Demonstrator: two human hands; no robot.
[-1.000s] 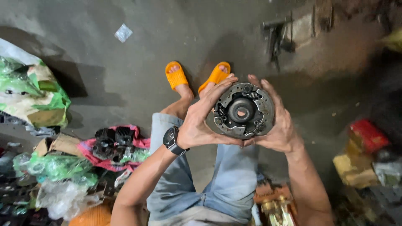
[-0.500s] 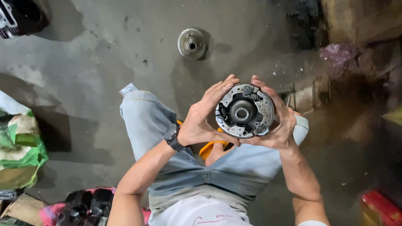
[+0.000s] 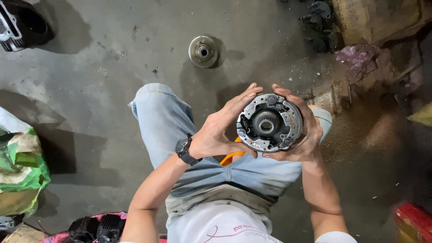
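Unmoved, both hands (image 3: 265,130) grip round metal part (image 3: 269,123); green bag (image 3: 20,166) left.

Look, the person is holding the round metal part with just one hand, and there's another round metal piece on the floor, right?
Not quite. The head view shows both hands on the round metal part: the left hand and the right hand cup it from either side. The other round metal piece does lie on the floor.

Stained concrete floor (image 3: 103,81) with round metal disc (image 3: 203,51)
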